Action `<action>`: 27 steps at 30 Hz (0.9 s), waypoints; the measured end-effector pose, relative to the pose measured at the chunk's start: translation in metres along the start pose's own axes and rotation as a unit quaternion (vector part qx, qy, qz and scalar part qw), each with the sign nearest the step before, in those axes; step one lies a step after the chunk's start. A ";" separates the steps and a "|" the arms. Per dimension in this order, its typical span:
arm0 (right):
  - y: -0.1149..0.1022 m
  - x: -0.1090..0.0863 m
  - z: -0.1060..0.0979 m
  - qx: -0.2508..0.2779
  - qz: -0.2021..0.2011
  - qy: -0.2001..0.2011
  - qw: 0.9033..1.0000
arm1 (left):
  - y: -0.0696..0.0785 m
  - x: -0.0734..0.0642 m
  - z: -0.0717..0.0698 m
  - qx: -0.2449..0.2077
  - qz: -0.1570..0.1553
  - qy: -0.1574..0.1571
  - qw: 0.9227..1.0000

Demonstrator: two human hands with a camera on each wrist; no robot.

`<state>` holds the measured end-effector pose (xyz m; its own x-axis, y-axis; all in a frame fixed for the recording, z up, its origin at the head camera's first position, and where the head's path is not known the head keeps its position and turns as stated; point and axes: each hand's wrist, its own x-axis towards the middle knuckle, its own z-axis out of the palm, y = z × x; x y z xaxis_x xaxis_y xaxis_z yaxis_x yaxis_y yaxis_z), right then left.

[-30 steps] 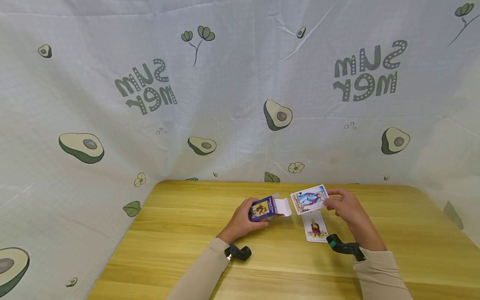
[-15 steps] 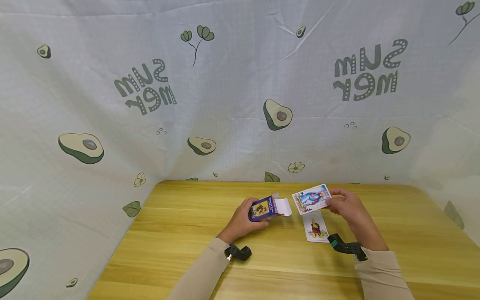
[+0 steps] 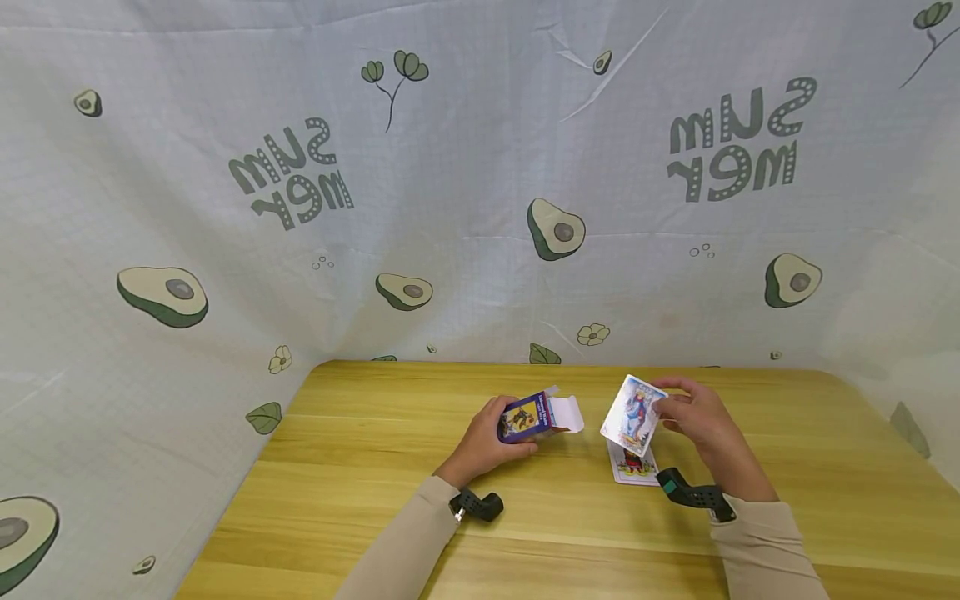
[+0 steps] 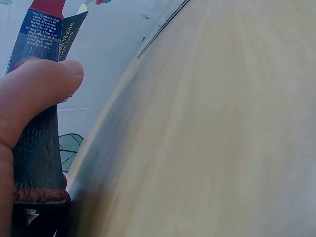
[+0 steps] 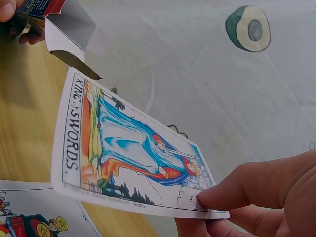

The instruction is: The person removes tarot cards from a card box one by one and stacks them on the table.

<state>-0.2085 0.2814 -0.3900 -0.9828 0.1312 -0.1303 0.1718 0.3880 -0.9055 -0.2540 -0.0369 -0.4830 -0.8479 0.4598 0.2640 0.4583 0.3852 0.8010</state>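
Note:
On the left in the head view, my left hand (image 3: pixel 483 446) grips a dark blue tarot card box (image 3: pixel 523 418), its white end flap standing open to the right. The left wrist view has my thumb lying across the side of the box (image 4: pixel 37 153). My right hand (image 3: pixel 701 421) pinches one corner of a tarot card (image 3: pixel 633 412) between thumb and fingers. Face up and tilted, this card reads "King of Swords" in the right wrist view. Beneath it, a second tarot card (image 3: pixel 635 472) lies face up on the table, its upper part covered in the head view.
The wooden table (image 3: pixel 360 500) runs back to a white cloth backdrop (image 3: pixel 465 167) printed with avocados and mirrored lettering. Black camera mounts (image 3: pixel 477 505) are strapped to both wrists, over or beside beige sleeves (image 3: pixel 397 550).
The King of Swords card has turned from lying nearly sideways to more upright in the head view, now overlapping more of the card below. The left hand and box have stayed put.

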 end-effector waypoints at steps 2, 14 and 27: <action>0.001 0.001 0.000 -0.002 0.001 0.000 1.000 | 0.001 0.000 0.000 0.001 -0.001 0.001 1.000; 0.022 0.018 -0.001 -0.013 0.041 0.026 0.999 | -0.001 0.000 0.000 0.003 0.005 0.004 1.000; 0.022 0.012 0.005 -0.040 0.024 -0.018 0.999 | -0.003 0.001 0.000 0.004 0.007 0.005 1.000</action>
<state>-0.2165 0.2865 -0.4130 -0.9748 0.1186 -0.1888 0.2223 0.4537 -0.8630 -0.2560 -0.0374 -0.4850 -0.8442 0.4571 0.2801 0.4720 0.3860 0.7926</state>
